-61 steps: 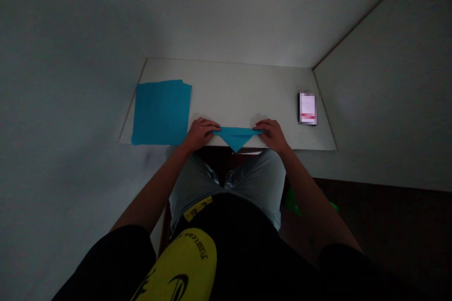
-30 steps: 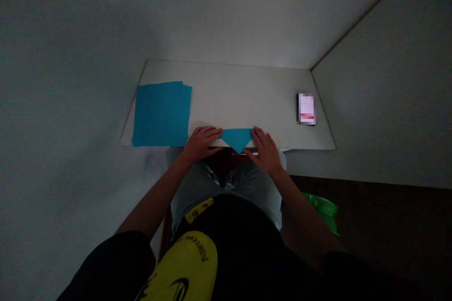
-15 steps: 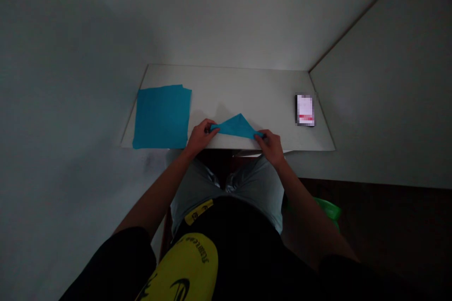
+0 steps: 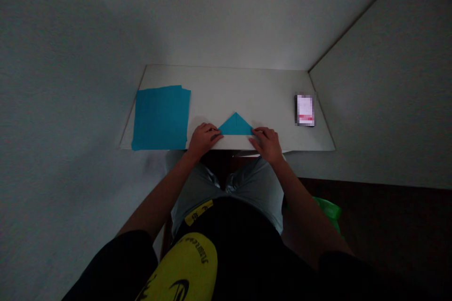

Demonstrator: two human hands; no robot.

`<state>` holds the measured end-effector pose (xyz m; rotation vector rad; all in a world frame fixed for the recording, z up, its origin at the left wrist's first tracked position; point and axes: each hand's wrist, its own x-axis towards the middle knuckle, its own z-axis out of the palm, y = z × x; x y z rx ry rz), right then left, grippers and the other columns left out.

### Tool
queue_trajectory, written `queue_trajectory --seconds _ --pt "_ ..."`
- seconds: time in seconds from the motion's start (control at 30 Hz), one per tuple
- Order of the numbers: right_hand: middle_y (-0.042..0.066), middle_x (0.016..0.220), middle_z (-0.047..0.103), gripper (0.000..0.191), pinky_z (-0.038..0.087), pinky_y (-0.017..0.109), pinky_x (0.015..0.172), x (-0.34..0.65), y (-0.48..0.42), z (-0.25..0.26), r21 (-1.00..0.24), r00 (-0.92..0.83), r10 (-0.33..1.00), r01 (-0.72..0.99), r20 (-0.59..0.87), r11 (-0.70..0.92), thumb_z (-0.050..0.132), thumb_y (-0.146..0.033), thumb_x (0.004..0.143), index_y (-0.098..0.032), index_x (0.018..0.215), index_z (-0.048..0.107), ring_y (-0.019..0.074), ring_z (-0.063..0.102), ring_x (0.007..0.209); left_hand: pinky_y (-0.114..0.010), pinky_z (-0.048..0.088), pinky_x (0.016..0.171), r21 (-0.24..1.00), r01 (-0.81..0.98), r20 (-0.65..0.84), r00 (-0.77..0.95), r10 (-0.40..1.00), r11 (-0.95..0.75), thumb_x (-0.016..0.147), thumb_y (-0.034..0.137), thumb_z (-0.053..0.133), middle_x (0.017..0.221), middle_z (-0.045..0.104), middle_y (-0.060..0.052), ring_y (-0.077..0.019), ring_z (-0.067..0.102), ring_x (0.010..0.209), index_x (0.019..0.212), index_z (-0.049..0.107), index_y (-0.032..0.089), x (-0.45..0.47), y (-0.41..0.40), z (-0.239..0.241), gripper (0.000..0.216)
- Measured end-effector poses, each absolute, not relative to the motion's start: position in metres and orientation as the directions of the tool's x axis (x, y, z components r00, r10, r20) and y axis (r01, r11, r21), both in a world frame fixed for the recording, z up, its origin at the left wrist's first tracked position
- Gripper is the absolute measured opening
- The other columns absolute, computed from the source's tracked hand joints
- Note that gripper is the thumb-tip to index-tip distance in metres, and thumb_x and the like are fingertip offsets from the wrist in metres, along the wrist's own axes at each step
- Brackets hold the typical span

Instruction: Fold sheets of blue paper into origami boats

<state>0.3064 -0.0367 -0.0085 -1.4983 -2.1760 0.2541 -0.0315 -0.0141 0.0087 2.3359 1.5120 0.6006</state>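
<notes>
A piece of blue paper (image 4: 236,125), folded into a low triangle, lies on the white table with its point away from me and a crease running down from the tip. At its left corner, the thumb and fingertips of my left hand (image 4: 204,139) close on the paper. My right hand (image 4: 269,143) touches the right corner with its fingertips, its thumb held apart below the paper's lower edge. To the left of my left hand lie blue square sheets (image 4: 161,117), stacked slightly out of line.
The white table (image 4: 226,87) meets walls at the back and right. Near its right end lies a pixelated, phone-like rectangular object (image 4: 305,110). Below the table to the right, a green plastic container (image 4: 328,209) is partly hidden by my right arm.
The folded paper has come down flat and squared up on the table, its long edge now straight and level. My right thumb has moved off the corner.
</notes>
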Motion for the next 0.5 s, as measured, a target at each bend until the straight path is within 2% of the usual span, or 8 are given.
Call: queue_trajectory --seconds 0.1,0.23,0.33,0.5 --pt "0.017 0.152 0.072 0.051 0.051 0.06 0.111 0.309 -0.045 -0.008 -0.379 -0.32 0.916 0.838 0.242 0.393 0.055 -0.055 0.115 -0.027 0.154 0.073 0.0388 0.065 0.13 -0.052 0.055 0.114 0.45 0.759 0.184 0.437 0.88 -0.471 0.109 0.036 0.076 0.123 0.085 -0.011 -0.0304 0.074 0.123 0.114 0.09 0.026 -0.033 -0.008 0.009 0.018" --pt "0.014 0.16 0.07 0.055 0.05 0.061 0.112 0.31 -0.045 -0.008 -0.361 -0.334 0.916 0.845 0.222 0.395 0.053 -0.056 0.115 -0.032 0.162 0.068 0.0399 0.062 0.136 -0.052 0.055 0.118 0.47 0.693 0.181 0.531 0.828 -0.547 0.11 0.033 0.074 0.13 0.086 -0.01 -0.0294 0.076 0.124 0.116 0.09 0.025 -0.027 0.0 0.011 0.018" --pt "0.013 0.163 0.069 0.055 0.051 0.061 0.113 0.309 -0.043 -0.008 -0.36 -0.335 0.916 0.844 0.223 0.396 0.052 -0.056 0.116 -0.033 0.163 0.067 0.0398 0.061 0.138 -0.052 0.056 0.118 0.465 0.685 0.182 0.546 0.818 -0.561 0.109 0.034 0.075 0.134 0.085 -0.012 -0.0308 0.075 0.126 0.125 0.087 0.023 -0.016 0.002 0.012 0.023" --pt "0.013 0.161 0.07 0.052 0.051 0.061 0.114 0.306 -0.043 -0.009 -0.38 -0.297 0.923 0.847 0.244 0.373 0.055 -0.055 0.115 -0.032 0.159 0.07 0.0393 0.061 0.141 -0.05 0.058 0.115 0.457 0.721 0.185 0.496 0.848 -0.521 0.104 0.043 0.082 0.138 0.074 -0.017 -0.0346 0.071 0.131 0.14 0.079 0.018 0.006 0.006 0.01 0.043"
